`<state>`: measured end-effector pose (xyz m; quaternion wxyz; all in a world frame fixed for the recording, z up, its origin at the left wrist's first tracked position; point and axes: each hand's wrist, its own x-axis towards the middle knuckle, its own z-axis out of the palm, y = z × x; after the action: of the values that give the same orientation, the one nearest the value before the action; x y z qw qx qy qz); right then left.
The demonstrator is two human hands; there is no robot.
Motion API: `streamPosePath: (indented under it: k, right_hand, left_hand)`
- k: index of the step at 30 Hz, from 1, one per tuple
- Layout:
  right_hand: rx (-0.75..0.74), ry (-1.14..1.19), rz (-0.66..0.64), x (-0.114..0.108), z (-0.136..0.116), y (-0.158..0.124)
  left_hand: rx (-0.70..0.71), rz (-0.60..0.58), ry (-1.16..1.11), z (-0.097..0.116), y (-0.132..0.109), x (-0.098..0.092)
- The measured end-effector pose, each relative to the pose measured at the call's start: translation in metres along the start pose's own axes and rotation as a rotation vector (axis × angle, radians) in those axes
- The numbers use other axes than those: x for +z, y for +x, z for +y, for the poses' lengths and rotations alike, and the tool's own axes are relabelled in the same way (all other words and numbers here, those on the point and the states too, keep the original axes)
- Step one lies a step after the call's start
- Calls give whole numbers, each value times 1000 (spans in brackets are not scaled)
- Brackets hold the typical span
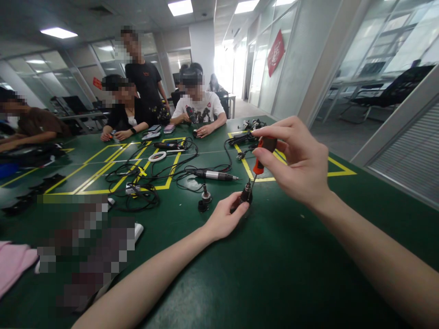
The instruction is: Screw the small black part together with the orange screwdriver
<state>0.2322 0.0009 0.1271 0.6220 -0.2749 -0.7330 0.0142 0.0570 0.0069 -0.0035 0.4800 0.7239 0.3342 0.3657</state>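
Note:
My right hand [298, 160] is closed around the handle of a red and black screwdriver [259, 165], which points downward. Its thin metal shaft reaches a small black part with a metal tip [247, 191]. That part is held on the green table by my left hand [228, 214], its fingers wrapped round the lower end. Whether the screwdriver's tip sits in a screw I cannot tell. Just left of my left hand, a metal and black cylindrical piece [206, 195] stands upright, with a short black ring-shaped piece [202, 206] beside it.
Beyond my hands lies a silver and black electric screwdriver [216, 175] with its cable. Tangled black cables [144, 196] and a white ring [157, 156] lie over yellow tape lines. Blurred flat objects [103, 265] and a pink cloth [15, 265] are at left. Several people sit or stand across the table.

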Motion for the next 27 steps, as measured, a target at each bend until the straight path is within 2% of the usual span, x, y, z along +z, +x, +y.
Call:
streamPosePath:
  k: [6, 13, 20, 27]
  right_hand:
    - [40, 121, -60, 0, 2, -2]
    - [-3, -8, 3, 0, 1, 0]
    - [56, 121, -47, 1, 3, -2]
    - [-7, 4, -11, 1, 1, -1]
  left_hand:
    - [-3, -1, 2, -2, 0, 0]
    - [6, -3, 4, -1, 1, 0]
    - [-4, -5, 15, -1, 0, 0]
    - [9, -2, 15, 0, 0, 0]
